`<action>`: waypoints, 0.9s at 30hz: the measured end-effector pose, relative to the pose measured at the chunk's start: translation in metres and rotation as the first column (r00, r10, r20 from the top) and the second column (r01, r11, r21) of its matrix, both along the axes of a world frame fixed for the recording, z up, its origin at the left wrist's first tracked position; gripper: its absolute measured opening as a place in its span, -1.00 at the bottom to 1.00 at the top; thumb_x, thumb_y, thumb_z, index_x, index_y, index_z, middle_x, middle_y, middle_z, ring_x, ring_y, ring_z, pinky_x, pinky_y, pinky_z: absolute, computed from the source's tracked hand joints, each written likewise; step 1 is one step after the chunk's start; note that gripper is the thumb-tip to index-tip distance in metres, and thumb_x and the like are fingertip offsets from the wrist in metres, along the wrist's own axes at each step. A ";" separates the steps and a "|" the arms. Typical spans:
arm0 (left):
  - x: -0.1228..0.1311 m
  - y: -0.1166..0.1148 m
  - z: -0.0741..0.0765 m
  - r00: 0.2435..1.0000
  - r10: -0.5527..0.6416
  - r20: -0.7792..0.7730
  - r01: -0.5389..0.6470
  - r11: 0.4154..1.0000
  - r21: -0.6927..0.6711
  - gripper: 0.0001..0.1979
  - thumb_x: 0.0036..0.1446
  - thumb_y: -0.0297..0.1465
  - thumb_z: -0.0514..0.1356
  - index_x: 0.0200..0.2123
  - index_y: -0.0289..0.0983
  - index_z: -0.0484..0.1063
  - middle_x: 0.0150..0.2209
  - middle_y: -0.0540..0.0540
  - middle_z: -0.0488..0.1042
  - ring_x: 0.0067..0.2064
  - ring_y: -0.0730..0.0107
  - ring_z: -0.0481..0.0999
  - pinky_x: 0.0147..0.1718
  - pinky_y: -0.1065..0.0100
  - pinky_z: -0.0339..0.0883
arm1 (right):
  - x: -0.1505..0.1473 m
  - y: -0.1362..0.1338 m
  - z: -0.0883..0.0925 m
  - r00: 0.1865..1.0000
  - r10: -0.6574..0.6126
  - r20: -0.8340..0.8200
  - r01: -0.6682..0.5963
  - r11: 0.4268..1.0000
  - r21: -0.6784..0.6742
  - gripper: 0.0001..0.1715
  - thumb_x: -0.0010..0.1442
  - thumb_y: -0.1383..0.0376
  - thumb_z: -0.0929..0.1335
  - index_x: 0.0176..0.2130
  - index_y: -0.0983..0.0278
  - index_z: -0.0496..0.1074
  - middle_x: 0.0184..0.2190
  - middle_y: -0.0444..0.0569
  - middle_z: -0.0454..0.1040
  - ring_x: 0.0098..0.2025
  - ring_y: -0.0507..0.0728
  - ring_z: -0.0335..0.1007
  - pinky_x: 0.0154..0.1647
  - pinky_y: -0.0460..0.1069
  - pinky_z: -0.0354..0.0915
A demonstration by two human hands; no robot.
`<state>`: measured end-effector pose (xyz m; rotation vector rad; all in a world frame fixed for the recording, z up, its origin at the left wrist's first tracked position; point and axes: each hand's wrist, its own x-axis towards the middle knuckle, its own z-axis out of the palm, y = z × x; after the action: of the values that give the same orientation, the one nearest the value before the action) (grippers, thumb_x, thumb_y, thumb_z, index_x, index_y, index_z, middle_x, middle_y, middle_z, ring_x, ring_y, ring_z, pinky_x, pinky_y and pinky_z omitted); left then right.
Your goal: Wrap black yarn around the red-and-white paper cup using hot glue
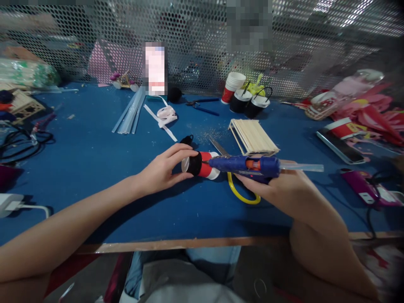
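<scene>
My left hand [162,168] is closed around the end of a red paper cup [205,164], which lies on its side with black yarn wound over part of it. In my right hand [280,189] is a blue glue gun [244,165], with a clear glue stick [302,167] poking out of its back. The gun's nozzle is at the edge of the black band on the cup; whether it touches cannot be made out. Scissors with a yellow handle [243,198] lie under the gun, partly hidden. A bit of black yarn [187,139] shows behind my left fingers.
Behind the cup lie a popsicle-stick piece [254,136], white ribbon [166,115], glue sticks [130,111] and blue-handled pliers [203,105]. Stacked paper cups [233,86] and two black-wrapped cups [249,103] stand by the mesh partition [195,46]. A phone [341,145] lies at right.
</scene>
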<state>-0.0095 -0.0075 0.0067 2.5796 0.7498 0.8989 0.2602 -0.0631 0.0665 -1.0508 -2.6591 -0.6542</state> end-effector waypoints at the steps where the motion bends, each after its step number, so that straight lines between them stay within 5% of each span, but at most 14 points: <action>1: 0.000 0.000 0.000 1.000 0.001 0.000 -0.001 1.000 -0.002 -0.55 0.11 -0.38 0.19 0.07 -0.27 0.20 0.03 -0.25 0.29 0.10 0.20 0.30 0.05 0.17 0.31 | -0.001 0.000 0.001 1.000 -0.009 -0.027 0.008 0.999 -0.032 -0.60 0.18 0.45 0.17 -0.35 0.21 0.55 -0.72 -0.08 0.31 -0.62 0.08 0.24 -0.51 -0.02 0.14; 9: 0.000 -0.001 0.000 1.000 -0.010 -0.001 0.010 1.000 -0.009 -0.56 0.13 -0.36 0.18 0.07 -0.25 0.18 0.03 -0.25 0.29 0.10 0.19 0.31 0.04 0.13 0.32 | -0.004 0.003 0.006 0.969 -0.142 -0.202 0.090 0.965 -0.247 -0.60 0.21 0.27 0.15 -0.38 0.26 0.52 -0.71 -0.02 0.31 -0.55 0.15 0.29 -0.48 0.02 0.22; 18: -0.001 -0.002 -0.002 1.000 -0.018 0.002 0.018 1.000 -0.021 -0.58 0.12 -0.39 0.18 0.05 -0.25 0.21 0.05 -0.25 0.28 0.12 0.19 0.28 0.06 0.13 0.30 | -0.009 0.008 0.009 0.952 -0.194 -0.236 0.127 0.954 -0.270 -0.58 0.20 0.30 0.13 -0.40 0.31 0.51 -0.60 0.04 0.41 -0.55 0.13 0.33 -0.57 0.00 0.23; 27: 0.000 -0.004 -0.001 1.000 -0.029 0.001 0.029 0.999 -0.017 -0.61 0.11 -0.43 0.19 0.02 -0.25 0.23 0.05 -0.25 0.28 0.11 0.19 0.30 0.04 0.14 0.32 | -0.017 0.010 0.014 0.932 -0.182 -0.313 0.098 0.959 -0.267 -0.63 0.15 0.34 0.15 -0.46 0.29 0.48 -0.69 -0.05 0.30 -0.61 0.09 0.26 -0.60 -0.02 0.22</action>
<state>-0.0098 -0.0117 0.0055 2.5683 0.7146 0.8815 0.2431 -0.0529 0.0803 -1.2977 -2.4207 -0.1427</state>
